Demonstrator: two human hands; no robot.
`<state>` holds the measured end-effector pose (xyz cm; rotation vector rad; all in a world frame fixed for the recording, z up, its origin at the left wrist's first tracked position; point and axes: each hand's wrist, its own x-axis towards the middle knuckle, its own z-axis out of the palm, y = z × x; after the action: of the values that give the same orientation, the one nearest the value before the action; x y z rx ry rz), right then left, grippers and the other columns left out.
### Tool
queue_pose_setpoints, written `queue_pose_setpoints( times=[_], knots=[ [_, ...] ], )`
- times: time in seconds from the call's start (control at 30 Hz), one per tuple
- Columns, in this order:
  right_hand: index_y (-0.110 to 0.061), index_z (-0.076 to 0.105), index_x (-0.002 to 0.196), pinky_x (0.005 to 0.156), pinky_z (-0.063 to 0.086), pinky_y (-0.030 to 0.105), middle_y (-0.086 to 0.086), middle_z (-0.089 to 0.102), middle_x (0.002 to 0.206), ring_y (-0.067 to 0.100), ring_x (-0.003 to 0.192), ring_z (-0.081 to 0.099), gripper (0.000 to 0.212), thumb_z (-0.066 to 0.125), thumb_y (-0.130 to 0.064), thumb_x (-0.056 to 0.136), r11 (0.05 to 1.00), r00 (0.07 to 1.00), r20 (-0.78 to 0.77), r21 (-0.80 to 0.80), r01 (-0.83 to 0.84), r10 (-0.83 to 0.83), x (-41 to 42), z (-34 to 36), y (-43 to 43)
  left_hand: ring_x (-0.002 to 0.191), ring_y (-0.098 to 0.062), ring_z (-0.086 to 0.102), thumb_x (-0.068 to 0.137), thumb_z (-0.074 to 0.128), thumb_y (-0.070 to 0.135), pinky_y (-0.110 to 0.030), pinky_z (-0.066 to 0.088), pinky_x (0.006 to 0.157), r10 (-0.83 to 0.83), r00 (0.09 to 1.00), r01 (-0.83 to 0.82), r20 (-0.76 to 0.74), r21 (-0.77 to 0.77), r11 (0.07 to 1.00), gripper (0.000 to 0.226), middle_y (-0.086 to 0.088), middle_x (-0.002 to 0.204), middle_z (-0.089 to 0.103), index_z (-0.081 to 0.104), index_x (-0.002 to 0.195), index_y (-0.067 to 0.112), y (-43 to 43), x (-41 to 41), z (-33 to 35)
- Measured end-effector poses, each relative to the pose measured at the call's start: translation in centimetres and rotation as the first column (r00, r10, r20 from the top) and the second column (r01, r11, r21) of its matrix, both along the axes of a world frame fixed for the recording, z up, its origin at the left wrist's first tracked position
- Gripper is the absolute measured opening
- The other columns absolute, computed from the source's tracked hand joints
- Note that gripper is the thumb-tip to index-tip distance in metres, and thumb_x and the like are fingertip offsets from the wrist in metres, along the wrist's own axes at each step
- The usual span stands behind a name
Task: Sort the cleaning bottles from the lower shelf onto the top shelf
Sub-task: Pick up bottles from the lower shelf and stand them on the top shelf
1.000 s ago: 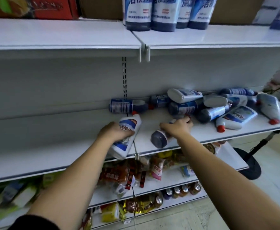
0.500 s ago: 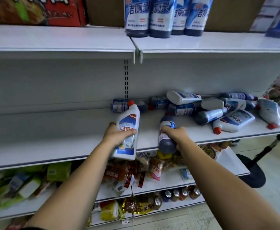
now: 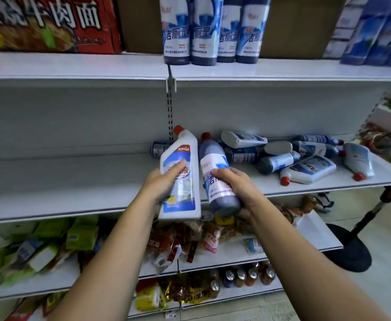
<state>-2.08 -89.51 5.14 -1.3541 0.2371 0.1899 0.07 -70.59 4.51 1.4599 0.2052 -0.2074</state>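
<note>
**Both hands holding a bottle each before the lower shelf**

Two bare forearms are reaching up from the bottom of the view. The left hand (image 3: 159,184) is gripping a white bottle (image 3: 182,195) with a red cap, its fingers curling round the blue label. The bottle is standing almost upright, its angled neck leaning left. Just beside it, the right hand (image 3: 238,188) is wrapping round the lower half of a dark blue bottle (image 3: 213,154), also red-capped, which is tilting slightly left. The two bottles are sitting side by side, very close, in front of the lip of the lower shelf (image 3: 74,181) and clear of its surface.

Beneath the hands, snack packets (image 3: 178,244) are lying jumbled on a lower tier, with a row of small drink bottles (image 3: 243,276) under them.

Behind the hands, a heap of bottles (image 3: 275,162) is lying on its sides across the right half of the lower shelf, white and dark ones mixed and overlapping.

Farthest up, the top shelf (image 3: 74,66) is carrying four dark blue bottles (image 3: 201,33) standing upright in a tight group near its middle, with a red carton (image 3: 46,24) to their left.
</note>
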Motion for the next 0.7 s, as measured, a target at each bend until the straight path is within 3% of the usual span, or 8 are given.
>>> queue_pose_setpoints(
  times=[0.1,0.23,0.3,0.43,0.57,0.63,0.7],
  knots=[
    [-0.007,0.062,0.109,0.077,0.058,0.046,0.017,0.074,0.088,0.029,0.073,0.069,0.026,0.070,-0.017,0.086,1.000,0.996,0.089,-0.002,-0.009,0.009,-2.3,0.8,-0.3,0.068,-0.022,0.074,0.091,0.069,0.043,-0.035,0.060,0.065,0.027,0.998,-0.025,0.061,-0.027,0.999,0.031,-0.008,0.085,0.078,0.071,0.098,0.012,-0.9,-2.9,1.5],
    [-0.020,0.058,0.114,0.089,0.056,0.057,0.018,0.072,0.107,0.035,0.091,0.071,0.040,0.075,-0.023,0.078,0.999,0.984,0.173,-0.037,-0.038,0.044,-5.0,2.1,-0.5,0.067,-0.020,0.074,0.094,0.066,0.041,-0.030,0.058,0.059,0.032,0.993,-0.023,0.117,-0.074,0.997,0.028,-0.009,0.085,0.078,0.070,0.097,0.014,-1.4,-6.8,3.6],
    [-0.022,0.056,0.115,0.089,0.056,0.058,0.018,0.071,0.110,0.036,0.095,0.071,0.046,0.075,-0.026,0.073,0.998,0.980,0.191,-0.030,-0.054,0.059,-6.2,2.7,-0.4,0.068,-0.020,0.075,0.094,0.066,0.041,-0.031,0.057,0.061,0.035,0.988,-0.023,0.153,-0.078,0.997,0.027,-0.010,0.089,0.079,0.070,0.095,0.015,-1.5,-8.4,4.5],
    [-0.022,0.052,0.120,0.080,0.060,0.049,0.016,0.070,0.109,0.029,0.088,0.072,0.036,0.067,-0.015,0.089,0.998,0.962,0.267,-0.006,-0.063,0.062,-8.3,4.2,-0.2,0.070,-0.019,0.075,0.092,0.067,0.041,-0.031,0.057,0.064,0.044,0.967,-0.032,0.250,-0.051,0.998,0.026,-0.007,0.087,0.079,0.070,0.095,0.015,-1.4,-10.4,6.6],
    [-0.017,0.053,0.122,0.070,0.058,0.040,0.013,0.072,0.104,0.023,0.083,0.073,0.051,0.071,-0.023,0.074,0.999,0.924,0.380,0.003,-0.034,0.030,-8.9,6.3,0.5,0.077,-0.025,0.076,0.091,0.068,0.043,-0.038,0.060,0.072,0.030,0.951,-0.019,0.307,-0.039,0.999,0.030,-0.009,0.090,0.079,0.070,0.098,0.014,-0.8,-11.2,8.8],
    [-0.020,0.054,0.116,0.069,0.057,0.040,0.012,0.072,0.100,0.022,0.079,0.073,0.043,0.067,-0.028,0.076,0.999,0.914,0.407,0.028,-0.019,0.006,-9.1,7.6,1.0,0.079,-0.028,0.076,0.090,0.069,0.043,-0.043,0.061,0.077,0.022,0.942,-0.010,0.336,-0.038,0.999,0.029,-0.010,0.090,0.079,0.070,0.097,0.015,-0.3,-11.4,10.1],
    [-0.023,0.054,0.113,0.071,0.058,0.042,0.012,0.071,0.099,0.022,0.077,0.072,0.024,0.061,-0.026,0.090,0.998,0.909,0.417,0.063,-0.023,-0.006,-9.2,8.9,1.5,0.081,-0.030,0.076,0.089,0.071,0.041,-0.047,0.061,0.080,0.007,0.929,0.010,0.370,-0.044,0.999,0.028,-0.011,0.091,0.079,0.069,0.096,0.015,0.3,-11.7,11.3]
  ],
)
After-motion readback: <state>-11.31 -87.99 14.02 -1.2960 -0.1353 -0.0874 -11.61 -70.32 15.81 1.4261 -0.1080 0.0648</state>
